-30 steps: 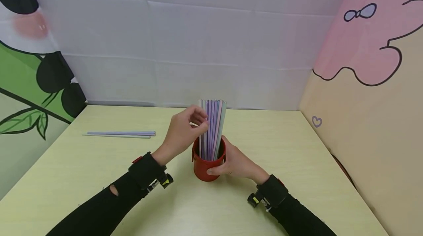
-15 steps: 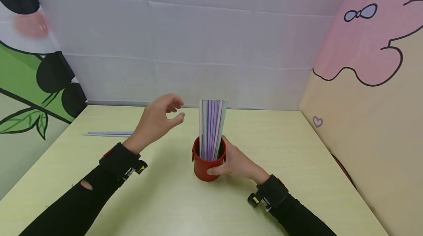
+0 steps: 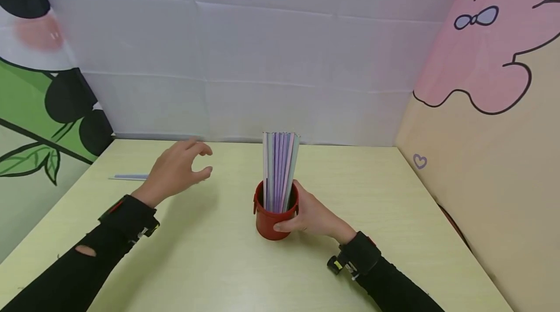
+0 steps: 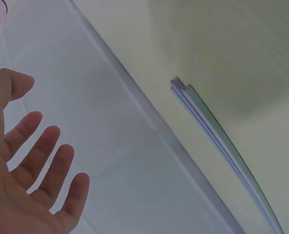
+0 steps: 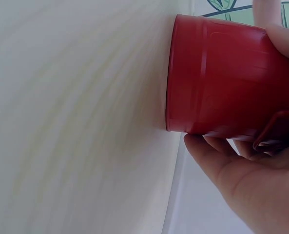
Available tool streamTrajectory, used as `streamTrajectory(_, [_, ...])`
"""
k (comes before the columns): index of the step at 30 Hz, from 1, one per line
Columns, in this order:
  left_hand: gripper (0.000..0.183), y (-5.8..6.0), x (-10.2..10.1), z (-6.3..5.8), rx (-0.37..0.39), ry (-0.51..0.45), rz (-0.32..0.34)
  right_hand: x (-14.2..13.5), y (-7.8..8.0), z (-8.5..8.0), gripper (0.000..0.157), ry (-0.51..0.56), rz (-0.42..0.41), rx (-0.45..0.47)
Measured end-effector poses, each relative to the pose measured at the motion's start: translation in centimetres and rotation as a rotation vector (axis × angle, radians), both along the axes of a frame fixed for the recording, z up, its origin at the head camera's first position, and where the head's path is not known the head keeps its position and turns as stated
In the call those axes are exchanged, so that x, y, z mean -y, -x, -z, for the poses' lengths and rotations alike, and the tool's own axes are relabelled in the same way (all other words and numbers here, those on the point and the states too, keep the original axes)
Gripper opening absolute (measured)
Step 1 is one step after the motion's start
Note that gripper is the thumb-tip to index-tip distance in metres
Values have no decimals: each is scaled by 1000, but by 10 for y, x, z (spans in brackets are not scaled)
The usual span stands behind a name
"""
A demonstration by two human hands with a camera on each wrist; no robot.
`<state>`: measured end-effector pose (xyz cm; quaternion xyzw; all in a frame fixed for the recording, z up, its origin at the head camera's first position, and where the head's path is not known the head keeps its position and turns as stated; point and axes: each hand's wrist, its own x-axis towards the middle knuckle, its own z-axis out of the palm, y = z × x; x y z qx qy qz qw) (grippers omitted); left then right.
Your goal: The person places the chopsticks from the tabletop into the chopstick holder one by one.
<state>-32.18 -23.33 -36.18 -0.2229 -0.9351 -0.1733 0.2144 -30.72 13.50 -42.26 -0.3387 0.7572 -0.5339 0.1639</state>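
In the head view a small red bucket (image 3: pixel 268 226) stands upright on the table, with a bundle of pastel chopsticks (image 3: pixel 280 171) rising out of it. My right hand (image 3: pixel 317 212) grips the bucket from its right side; in the right wrist view, thumb and fingers lie on opposite sides of the red wall (image 5: pixel 227 78). My left hand (image 3: pixel 175 171) hovers left of the bucket, fingers loosely bent and holding nothing. Below and beyond its wrist lie a few loose chopsticks (image 3: pixel 129 177), partly hidden by the hand. The left wrist view shows these chopsticks (image 4: pixel 217 131) side by side, apart from the fingers.
The pale wooden table (image 3: pixel 227 273) ends at a white cloth backdrop (image 3: pixel 262 59). A cartoon-printed wall panel (image 3: pixel 477 166) borders it on the right, and another printed panel (image 3: pixel 65 147) on the left.
My left hand has moved from beside the upright chopsticks leftward, over toward the lying ones, its fingers spreading apart. The right hand and bucket have stayed put.
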Motion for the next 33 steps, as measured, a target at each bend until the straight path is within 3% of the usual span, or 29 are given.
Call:
streamTrajectory(6, [31, 1, 33, 14, 67, 53, -68, 0, 1, 1, 95, -12, 7, -1])
streamTrajectory(18, [39, 4, 80, 45, 294, 156, -165, 0, 1, 0, 95, -17, 14, 14])
streamTrajectory(25, [37, 7, 96, 58, 333, 206, -194, -1, 1, -1, 96, -20, 17, 13])
streamTrajectory(33, [36, 6, 99, 61, 370, 231, -207, -1, 2, 3, 94, -1, 3, 6])
